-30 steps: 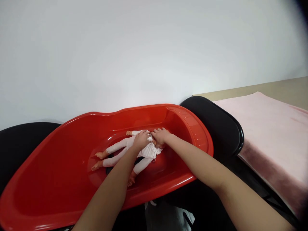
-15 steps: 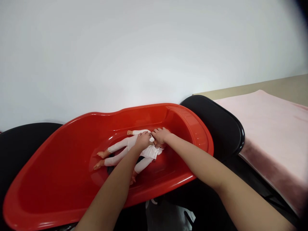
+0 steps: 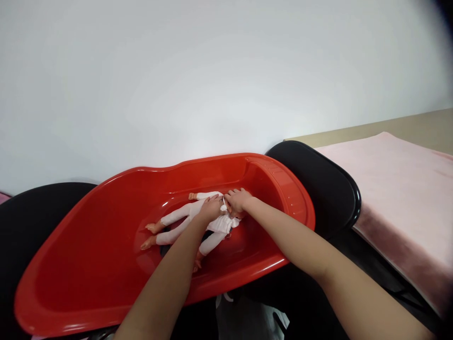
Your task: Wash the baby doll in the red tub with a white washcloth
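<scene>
A doll (image 3: 180, 213) in white clothes lies on its back in a red baby bathtub (image 3: 81, 250), feet to the left and head to the right. My left hand (image 3: 212, 208) is closed at the doll's chest, fingers bent over the white top. Bent over the head and neck, my right hand (image 3: 238, 200) grips there and covers most of the head. Between my hands shows a small bit of white cloth (image 3: 223, 208), by the collar. Whether my fingers pinch this cloth is hidden. Something dark lies under the doll's body.
Black rounded seats or tabletops stand on both sides of the tub, one at right (image 3: 314, 184) and one at left (image 3: 42, 222). Further right is a pink-covered surface (image 3: 399, 184). A pale wall (image 3: 212, 85) rises behind the tub.
The whole view has shifted slightly, so the tub appears a little further right and lower. My hands stay at the doll's chest and head with barely any movement.
</scene>
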### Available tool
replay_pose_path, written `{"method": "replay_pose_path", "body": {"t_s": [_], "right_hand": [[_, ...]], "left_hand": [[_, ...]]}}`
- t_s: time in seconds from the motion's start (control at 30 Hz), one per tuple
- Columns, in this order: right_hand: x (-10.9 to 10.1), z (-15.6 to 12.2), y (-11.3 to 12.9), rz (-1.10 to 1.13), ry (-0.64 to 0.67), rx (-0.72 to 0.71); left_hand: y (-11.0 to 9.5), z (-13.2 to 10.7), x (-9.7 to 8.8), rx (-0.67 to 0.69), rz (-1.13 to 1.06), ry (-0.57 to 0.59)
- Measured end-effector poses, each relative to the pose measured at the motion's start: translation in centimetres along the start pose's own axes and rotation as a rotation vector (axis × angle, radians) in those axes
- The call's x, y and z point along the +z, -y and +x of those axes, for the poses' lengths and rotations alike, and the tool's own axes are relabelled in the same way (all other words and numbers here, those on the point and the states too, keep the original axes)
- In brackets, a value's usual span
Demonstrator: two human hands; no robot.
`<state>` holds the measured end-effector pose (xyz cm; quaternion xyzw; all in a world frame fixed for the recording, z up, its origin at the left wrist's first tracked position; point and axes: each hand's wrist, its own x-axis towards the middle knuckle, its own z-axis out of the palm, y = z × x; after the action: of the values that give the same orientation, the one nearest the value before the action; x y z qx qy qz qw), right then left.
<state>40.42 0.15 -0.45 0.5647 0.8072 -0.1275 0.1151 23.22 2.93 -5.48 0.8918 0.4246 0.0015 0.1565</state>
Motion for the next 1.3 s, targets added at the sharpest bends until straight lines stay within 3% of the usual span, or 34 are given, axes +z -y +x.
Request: {"method": "replay_pose_path", "body": {"t_s": [0.1, 0.2, 0.5, 0.6, 0.7, 0.83, 1.0, 1.1, 1.2, 1.3], "right_hand": [[-0.1, -0.2, 0.1, -0.003, 0.002, 0.014], [-0.2, -0.3, 0.2, 0.004, 0.025, 0.016], [-0.2, -0.5, 0.2, 0.008, 0.01, 0.01], [-0.1, -0.5, 0.2, 0.018, -0.009, 0.018], [0.1, -0.2, 0.2, 0.016, -0.008, 0.017], [0.7, 0.3, 0.2, -0.018, -0.032, 0.011], [1.1, 0.7, -0.1, -0.011, -0.031, -0.003], [1.1, 0.6, -0.1, -0.023, -0.024, -0.004], [0.8, 0.4, 0.1, -0.033, -0.029, 0.011], [0.3, -0.1, 0.5, -0.02, -0.018, 0.014]], "left_hand": [[1.0, 0.1, 0.0, 0.027, 0.001, 0.024], [1.9, -0.3, -0.4, -0.052, 0.022, 0.013], [4.8, -4.3, -1.1, -0.512, 0.013, -0.17], [5.4, -4.9, -1.0, -0.704, -0.02, -0.179], [6.3, -5.3, -1.2, -0.793, -0.024, -0.169], [9.2, -6.6, -1.4, -0.879, 0.035, -0.134], [14.4, -10.5, -1.7, -0.865, 0.261, -0.069], [15.9, -12.1, -2.5, -0.894, 0.299, -0.057], [15.3, -11.8, -3.5, -0.923, 0.17, -0.215], [12.5, -9.8, -4.5, -0.872, -0.058, -0.44]]}}
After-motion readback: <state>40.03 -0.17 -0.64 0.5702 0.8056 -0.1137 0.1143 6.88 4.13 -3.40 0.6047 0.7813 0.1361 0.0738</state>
